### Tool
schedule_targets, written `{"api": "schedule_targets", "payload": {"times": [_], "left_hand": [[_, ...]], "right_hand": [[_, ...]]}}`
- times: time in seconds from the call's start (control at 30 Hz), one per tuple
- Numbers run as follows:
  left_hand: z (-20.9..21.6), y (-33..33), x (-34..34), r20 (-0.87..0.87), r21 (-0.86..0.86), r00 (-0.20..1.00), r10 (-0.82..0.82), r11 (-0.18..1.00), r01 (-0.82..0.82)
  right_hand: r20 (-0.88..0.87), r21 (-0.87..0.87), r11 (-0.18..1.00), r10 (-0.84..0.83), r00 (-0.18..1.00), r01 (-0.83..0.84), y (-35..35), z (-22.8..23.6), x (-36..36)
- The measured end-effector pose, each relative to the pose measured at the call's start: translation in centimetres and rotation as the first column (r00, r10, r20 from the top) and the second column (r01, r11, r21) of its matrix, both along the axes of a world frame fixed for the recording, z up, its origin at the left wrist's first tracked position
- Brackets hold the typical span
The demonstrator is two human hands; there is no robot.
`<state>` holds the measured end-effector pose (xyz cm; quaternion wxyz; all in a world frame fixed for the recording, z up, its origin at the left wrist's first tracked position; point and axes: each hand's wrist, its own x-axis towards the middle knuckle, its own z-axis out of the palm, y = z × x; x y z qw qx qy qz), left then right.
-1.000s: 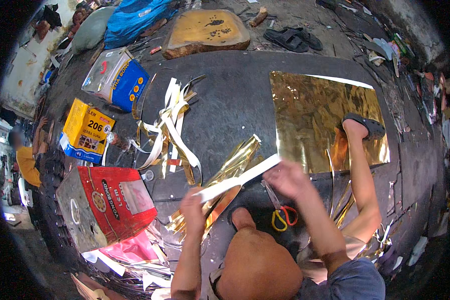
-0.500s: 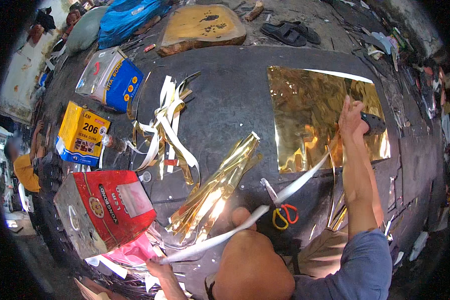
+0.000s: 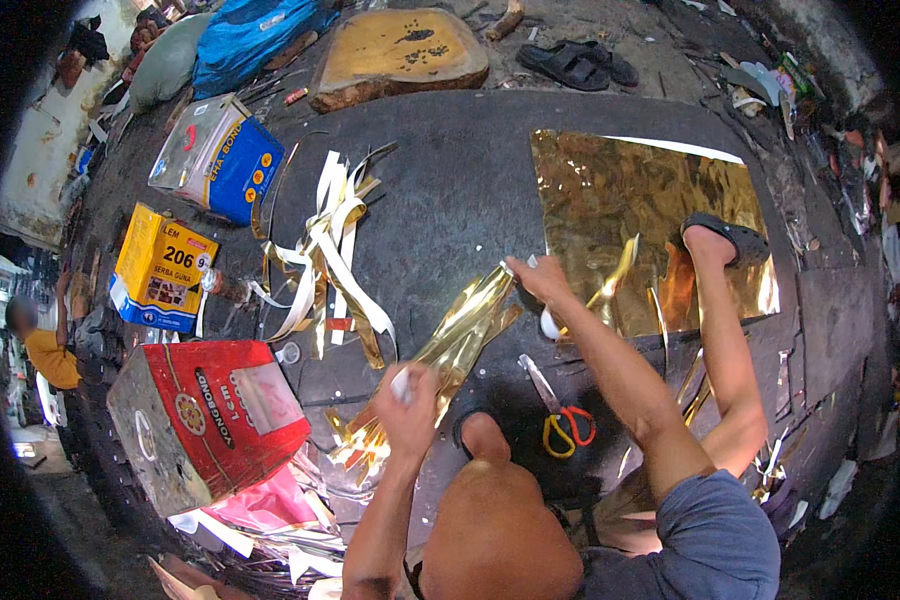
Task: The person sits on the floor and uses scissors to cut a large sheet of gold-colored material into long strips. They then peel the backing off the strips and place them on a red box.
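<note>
A bundle of shiny gold strips (image 3: 457,335) lies slanting across the dark mat in front of me. My left hand (image 3: 407,408), slightly blurred, is closed over the bundle's lower part, with a bit of white strip showing at its fingers. At the bundle's upper end, my right hand (image 3: 542,282) pinches a gold strip with a white back. The loose tail of this gold strip (image 3: 620,270) curls out beyond my right wrist over the large gold sheet (image 3: 610,200). Scissors (image 3: 560,415) with red and yellow handles lie below my right forearm.
My sandalled foot (image 3: 725,242) rests on the gold sheet's right side. White and gold strips (image 3: 335,240) lie tangled at left, beside blue (image 3: 240,165), yellow (image 3: 165,265) and red (image 3: 220,415) cans. Beyond the mat are a wooden block (image 3: 400,55) and black sandals (image 3: 575,65).
My right hand has come left from the gold sheet to the bundle's upper end. My left hand has risen from beside the red can to the bundle, and the stretched strip has slackened.
</note>
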<state>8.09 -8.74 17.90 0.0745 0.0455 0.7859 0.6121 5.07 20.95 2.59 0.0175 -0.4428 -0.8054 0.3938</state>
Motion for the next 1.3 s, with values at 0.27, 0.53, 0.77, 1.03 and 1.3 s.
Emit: {"api": "schedule_targets", "payload": {"times": [0.27,0.53,0.77,1.03,1.3], "left_hand": [[-3.5,8.2,-4.1,0.311,-0.059,0.920,-0.237,0.962,0.267],[-1.8,5.7,-1.7,0.172,0.002,0.908,-0.382,0.922,0.387],[-1.6,-8.0,-5.3,0.539,0.433,0.730,0.420,0.606,-0.668],[-3.5,-22.5,-0.2,0.514,0.366,0.472,0.716,0.314,-0.876],[-4.6,-8.1,-0.5,-0.421,-0.171,0.826,0.375,0.862,-0.478]], "right_hand": [[-0.125,-0.824,0.567,-0.161,0.979,-0.012,-3.6,7.8,3.8],[-0.357,-0.903,0.324,-0.206,0.911,-0.281,-9.5,12.1,7.5],[0.138,-0.960,-0.192,-0.959,0.249,-0.205,8.3,11.0,10.7],[-0.565,0.337,0.359,-0.662,0.492,0.870,37.5,11.8,22.5],[-0.157,-0.086,0.966,0.228,0.961,-0.243,9.3,4.3,3.2]]}}
